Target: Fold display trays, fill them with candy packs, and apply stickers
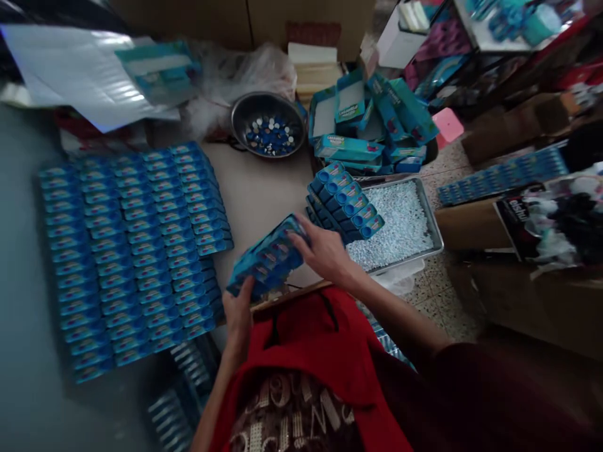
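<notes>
Between my hands is a long blue printed carton (268, 260), tilted, with a row of small repeated pictures along it; motion blurs its details. My left hand (239, 307) grips its lower left end, thumb on top. At the upper right end, my right hand (325, 251) has its thumb and fingers closed on the edge. Just right of that hand lies a stack of blue trays (348, 201) with round cups. Beyond it, a metal tray (396, 223) holds many small pale pieces.
Rows of blue packs (136, 245) cover the table's left side. At the back stand a metal bowl (245, 129) of small shiny and blue pieces and a bin of opened turquoise boxes (348, 147). Cardboard boxes (499, 270) stand to the right, above a speckled floor.
</notes>
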Motion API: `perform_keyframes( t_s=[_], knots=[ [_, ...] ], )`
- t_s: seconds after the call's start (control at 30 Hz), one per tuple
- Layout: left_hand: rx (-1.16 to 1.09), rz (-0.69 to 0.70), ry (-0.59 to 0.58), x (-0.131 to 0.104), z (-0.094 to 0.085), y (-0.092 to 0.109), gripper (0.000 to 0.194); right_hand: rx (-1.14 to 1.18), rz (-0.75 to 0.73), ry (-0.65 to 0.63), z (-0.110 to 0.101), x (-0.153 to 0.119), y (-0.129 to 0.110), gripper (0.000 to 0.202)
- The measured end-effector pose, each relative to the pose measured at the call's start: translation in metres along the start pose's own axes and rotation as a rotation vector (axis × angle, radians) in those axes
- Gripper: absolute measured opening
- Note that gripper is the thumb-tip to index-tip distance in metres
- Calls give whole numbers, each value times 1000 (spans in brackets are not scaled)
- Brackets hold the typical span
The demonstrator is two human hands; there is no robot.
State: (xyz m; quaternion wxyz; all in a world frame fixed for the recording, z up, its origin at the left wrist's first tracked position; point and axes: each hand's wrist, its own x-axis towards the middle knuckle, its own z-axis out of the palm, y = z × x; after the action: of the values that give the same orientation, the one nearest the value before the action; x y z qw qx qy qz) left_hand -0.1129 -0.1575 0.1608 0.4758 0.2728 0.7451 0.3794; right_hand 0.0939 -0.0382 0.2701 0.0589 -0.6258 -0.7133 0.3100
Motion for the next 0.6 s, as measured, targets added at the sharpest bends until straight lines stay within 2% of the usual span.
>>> perform_keyframes(
  t_s=[0.03, 0.07, 0.13, 0.17, 0.23, 0.3, 0.37, 0.43, 0.5, 0.57, 0.6],
  knots=[
    [8, 96, 28, 10, -8, 30, 40, 34, 27, 104, -20, -17, -1, 63],
    [23, 207, -3, 21, -10, 64, 39, 65, 63, 211, -39, -33, -1, 64],
    [133, 407, -141, 45, 6, 138, 48, 88, 160, 407, -75, -55, 8, 66],
    [226, 525, -196, 58, 23, 174, 53, 88, 214, 488, -89, -61, 16, 66],
    [308, 742, -284, 84, 71, 234, 58, 119, 318, 602, -108, -66, 37, 65],
    [350, 849, -395, 107, 127, 275, 62, 227, 413, 625, -111, -63, 60, 63],
    [485, 821, -457, 122, 175, 296, 68, 373, 507, 557, -104, -58, 80, 60],
    [658, 733, -480, 129, 206, 303, 74, 449, 564, 446, -100, -57, 96, 56],
    [747, 684, -525, 132, 218, 302, 75, 352, 559, 317, -109, -58, 112, 53],
    [689, 672, -598, 138, 212, 295, 74, 163, 517, 177, -135, -54, 130, 56],
    [613, 652, -597, 144, 205, 288, 74, 83, 498, 144, -151, -47, 139, 59]
  ],
)
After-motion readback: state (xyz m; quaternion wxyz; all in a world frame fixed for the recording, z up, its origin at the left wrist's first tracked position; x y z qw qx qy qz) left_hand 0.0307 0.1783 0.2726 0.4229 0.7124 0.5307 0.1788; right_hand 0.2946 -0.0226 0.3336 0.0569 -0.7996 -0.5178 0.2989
